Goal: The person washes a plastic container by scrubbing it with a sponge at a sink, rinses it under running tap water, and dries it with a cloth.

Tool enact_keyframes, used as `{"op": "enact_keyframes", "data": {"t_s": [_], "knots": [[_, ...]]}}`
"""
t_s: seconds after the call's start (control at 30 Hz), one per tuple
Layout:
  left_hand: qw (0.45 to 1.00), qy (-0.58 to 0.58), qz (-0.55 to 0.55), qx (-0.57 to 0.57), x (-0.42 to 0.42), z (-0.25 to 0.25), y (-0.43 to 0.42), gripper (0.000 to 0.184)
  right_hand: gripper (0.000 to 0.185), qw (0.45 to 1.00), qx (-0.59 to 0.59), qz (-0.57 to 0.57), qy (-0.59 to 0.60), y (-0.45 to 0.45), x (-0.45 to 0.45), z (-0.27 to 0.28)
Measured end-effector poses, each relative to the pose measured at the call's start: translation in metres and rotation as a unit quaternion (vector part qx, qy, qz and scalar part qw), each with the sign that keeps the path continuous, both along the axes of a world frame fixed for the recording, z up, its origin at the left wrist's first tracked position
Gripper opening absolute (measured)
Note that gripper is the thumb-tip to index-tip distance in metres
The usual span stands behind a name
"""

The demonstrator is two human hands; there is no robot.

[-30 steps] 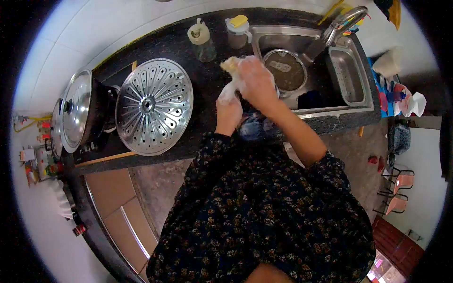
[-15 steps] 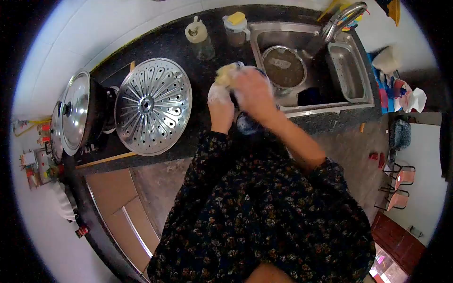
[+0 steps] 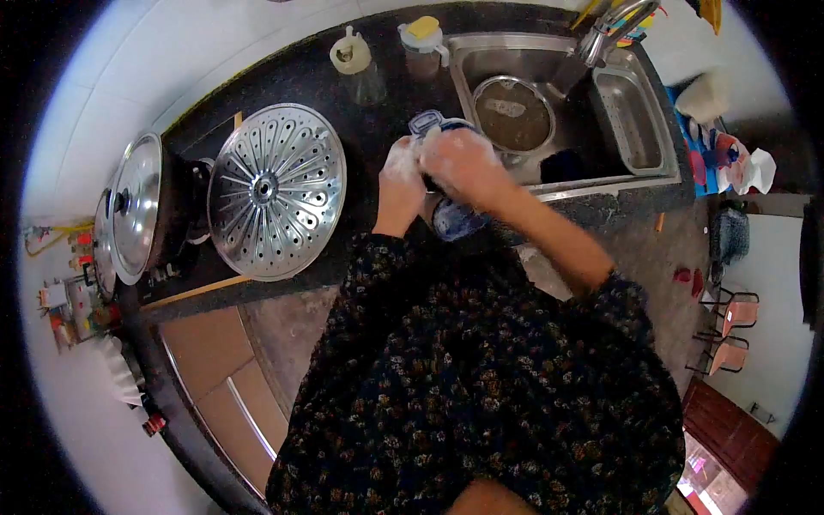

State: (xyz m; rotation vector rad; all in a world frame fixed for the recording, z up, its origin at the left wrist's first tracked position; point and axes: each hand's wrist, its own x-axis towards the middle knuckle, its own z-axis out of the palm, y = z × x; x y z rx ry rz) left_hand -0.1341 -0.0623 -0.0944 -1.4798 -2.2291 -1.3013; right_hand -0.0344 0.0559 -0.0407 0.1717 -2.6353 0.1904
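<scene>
My left hand and my right hand are pressed together above the dark counter, both dusted with white powder that looks like flour. Their fingers close round a pale lump of dough, mostly hidden by the hands. Beneath them is a blue-and-white patterned bowl; its looped handle shows beyond my fingers. What lies inside the bowl is covered by my hands.
A perforated steel steamer tray lies left, beside a lidded pot. A glass oil bottle and a yellow-lidded jug stand behind. At right, the sink holds a round pan under the faucet.
The pale yellowish dough showed at my left fingertips before; now it is mostly hidden between both hands. My right hand has shifted slightly down, and more of the bowl and its handle shows.
</scene>
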Motion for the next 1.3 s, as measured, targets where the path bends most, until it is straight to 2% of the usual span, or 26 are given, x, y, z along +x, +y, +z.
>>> {"op": "enact_keyframes", "data": {"t_s": [0.03,0.07,0.1,0.2,0.23,0.33,0.37,0.47,0.5,0.53,0.57,0.6,0.7,0.73,0.8,0.83,0.9,0.93,0.97,1.0,1.03,1.07,1.1,1.2,1.23,1.3], "knots": [[0.996,-0.087,-0.02,-0.012,0.005,0.023,-0.002,0.025,0.028,0.999,0.027,0.005,-0.034,0.006,-0.001,0.006],[0.994,-0.108,-0.004,-0.028,0.006,0.027,-0.003,0.025,0.028,0.996,0.056,0.012,-0.067,0.012,-0.001,0.013],[0.991,-0.13,0.012,-0.044,0.007,0.03,-0.005,0.026,0.027,0.998,0.029,0.042,-0.024,0.019,0.001,0.017],[0.985,-0.163,0.049,-0.015,0.013,0.031,-0.007,0.026,0.013,0.995,0.079,-0.063,0.005,0.03,0.011,0.024],[0.983,-0.17,0.062,0.009,0.016,0.029,-0.006,0.027,0.013,0.988,0.058,-0.081,-0.119,0.024,0.015,0.035],[0.964,-0.233,0.11,0.069,0.02,0.016,-0.003,0.026,0.028,0.956,-0.068,-0.197,-0.208,0.006,0.027,0.007],[0.961,-0.234,0.127,0.08,0.023,0.015,-0.001,0.026,0.026,0.952,-0.059,-0.227,-0.198,0.008,0.028,-0.038],[0.948,-0.252,0.162,0.11,0.022,0.009,0.007,0.026,0.025,0.952,-0.165,-0.221,-0.134,-0.027,0.026,0.0],[0.94,-0.274,0.166,0.114,0.018,-0.007,0.01,0.025,0.024,0.942,-0.197,-0.219,-0.16,-0.033,0.023,-0.004],[0.933,-0.297,0.169,0.115,0.018,0.004,0.01,0.025,0.024,0.946,-0.214,-0.209,-0.127,-0.042,0.021,0.0],[0.937,-0.297,0.179,0.038,0.024,0.016,0.007,0.027,0.024,0.949,-0.23,-0.198,-0.092,-0.05,0.02,0.007],[0.949,-0.256,0.18,0.047,0.022,0.009,0.009,0.027,0.025,0.951,-0.242,-0.186,-0.054,-0.053,0.019,0.012],[0.976,-0.144,0.153,0.052,0.012,-0.028,0.006,0.029,0.022,0.972,-0.102,-0.203,-0.062,-0.026,0.018,0.005],[0.962,-0.23,0.125,0.081,0.015,-0.021,0.007,0.028,0.021,0.972,-0.048,-0.218,-0.071,-0.014,0.015,0.008],[0.906,-0.394,0.067,0.141,0.02,-0.007,0.012,0.026,0.015,0.961,-0.066,-0.269,0.016,0.002,0.006,0.007],[0.981,-0.166,0.101,0.016,0.021,-0.013,0.01,0.027,0.015,0.954,-0.073,-0.288,0.036,0.003,0.001,0.003],[0.989,-0.112,0.087,-0.029,0.024,-0.017,0.007,0.03,0.014,0.943,-0.097,-0.317,0.027,-0.008,-0.007,0.0],[0.992,-0.082,0.08,-0.047,0.023,-0.02,0.01,0.031,0.014,0.954,-0.127,-0.269,0.045,-0.01,-0.011,-0.003],[0.987,-0.145,0.053,0.03,0.022,-0.042,0.014,0.029,0.014,0.96,-0.158,-0.222,0.06,-0.013,-0.013,-0.009],[0.941,-0.328,0.014,0.081,0.021,-0.036,0.011,0.029,0.014,0.963,-0.192,-0.176,0.072,-0.019,-0.014,-0.015],[0.857,-0.499,-0.024,0.129,0.02,-0.024,0.009,0.03,0.014,0.959,-0.226,-0.17,0.018,-0.026,-0.015,-0.017],[0.739,-0.648,-0.061,0.175,0.019,-0.017,0.008,0.03,0.015,0.963,-0.234,-0.133,-0.019,-0.027,-0.012,-0.017],[0.638,-0.728,-0.08,0.238,0.021,-0.014,0.007,0.025,0.015,0.964,-0.241,-0.096,-0.057,-0.028,-0.009,-0.012],[0.625,-0.755,-0.06,0.191,0.016,-0.002,0.002,0.023,0.015,0.964,-0.216,-0.01,-0.153,-0.021,0.0,-0.005],[0.679,-0.71,-0.091,0.165,0.011,-0.009,0.002,0.021,0.013,0.963,-0.208,0.001,-0.169,-0.019,0.002,0.001],[0.667,-0.719,-0.09,0.175,0.021,-0.004,0.006,0.02,0.01,0.962,-0.165,0.018,-0.218,-0.014,0.008,0.016]]}}
